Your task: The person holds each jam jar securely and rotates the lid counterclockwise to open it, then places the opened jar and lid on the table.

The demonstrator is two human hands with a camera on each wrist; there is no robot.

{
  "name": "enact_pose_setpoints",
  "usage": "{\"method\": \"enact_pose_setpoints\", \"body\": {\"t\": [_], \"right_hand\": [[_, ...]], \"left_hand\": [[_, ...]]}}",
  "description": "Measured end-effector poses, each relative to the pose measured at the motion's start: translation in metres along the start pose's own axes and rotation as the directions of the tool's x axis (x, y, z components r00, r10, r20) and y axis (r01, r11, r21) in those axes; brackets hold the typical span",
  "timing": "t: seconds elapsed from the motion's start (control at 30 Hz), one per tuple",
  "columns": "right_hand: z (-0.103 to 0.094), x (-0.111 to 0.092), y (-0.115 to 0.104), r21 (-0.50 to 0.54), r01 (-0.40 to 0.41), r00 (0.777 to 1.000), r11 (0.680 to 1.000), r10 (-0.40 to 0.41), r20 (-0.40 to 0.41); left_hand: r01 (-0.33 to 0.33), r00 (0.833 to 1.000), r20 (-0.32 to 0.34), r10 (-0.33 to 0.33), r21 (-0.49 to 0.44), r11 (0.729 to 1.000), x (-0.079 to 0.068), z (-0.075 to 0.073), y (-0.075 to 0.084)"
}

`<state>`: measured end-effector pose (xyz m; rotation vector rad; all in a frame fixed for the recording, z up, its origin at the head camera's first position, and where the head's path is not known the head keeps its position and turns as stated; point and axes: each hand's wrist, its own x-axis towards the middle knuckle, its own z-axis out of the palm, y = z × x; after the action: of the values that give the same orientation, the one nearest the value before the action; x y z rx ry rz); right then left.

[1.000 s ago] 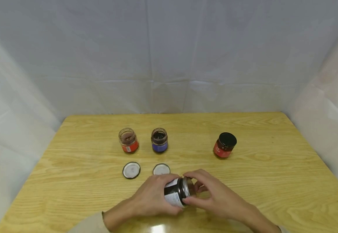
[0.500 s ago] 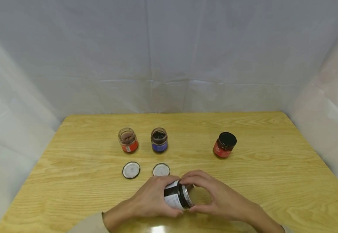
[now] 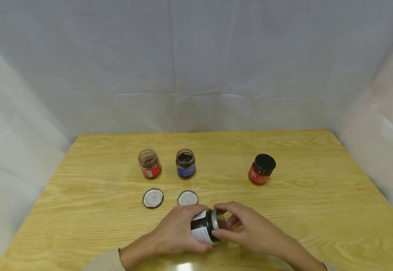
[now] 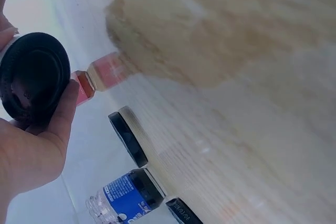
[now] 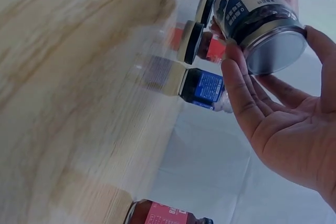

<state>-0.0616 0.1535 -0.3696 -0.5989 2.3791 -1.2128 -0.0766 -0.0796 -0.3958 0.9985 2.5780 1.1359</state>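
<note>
Above the table's near side, my left hand (image 3: pixel 177 229) grips a dark glass jar (image 3: pixel 201 232) with a black and white label. The jar is tilted nearly onto its side, and its round base (image 4: pixel 37 77) faces the left wrist camera. A silver lid (image 5: pixel 277 51) sits on its mouth, pointing right. My right hand (image 3: pixel 254 229) holds that lid by its rim, thumb on one side and fingers on the other. In the head view, the right fingertips partly hide the lid, and the left hand covers the jar's lower part.
Behind the hands stand two uncapped jars, one red-labelled (image 3: pixel 151 171) and one blue-labelled (image 3: pixel 185 171). Two lids (image 3: pixel 153 198) lie in front of them, pale insides up. A red-labelled jar (image 3: pixel 259 177) with its black lid on stands right. Pale cloth (image 3: pixel 196 75) hangs behind the table.
Half a second ago the right fingers and thumb were spread wider around the lid, the thumb lower. They have now turned back and closed in on it. The left hand keeps the jar in place.
</note>
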Motion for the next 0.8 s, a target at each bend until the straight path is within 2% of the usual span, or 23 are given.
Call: {"method": "enact_pose_setpoints", "body": {"t": [0.57,0.8], "right_hand": [[-0.0015,-0.0021,0.0093,-0.024,0.177,0.984,0.984,-0.178,-0.034],[-0.0031,-0.0012,0.0102,-0.023,0.303,0.953,0.953,-0.303,-0.015]], "left_hand": [[-0.031,1.0,-0.006,0.031,0.012,0.999,-0.0004,0.0021,0.0016],[-0.034,0.999,-0.007,0.034,0.011,0.999,-0.0009,0.0022,-0.0005]]}}
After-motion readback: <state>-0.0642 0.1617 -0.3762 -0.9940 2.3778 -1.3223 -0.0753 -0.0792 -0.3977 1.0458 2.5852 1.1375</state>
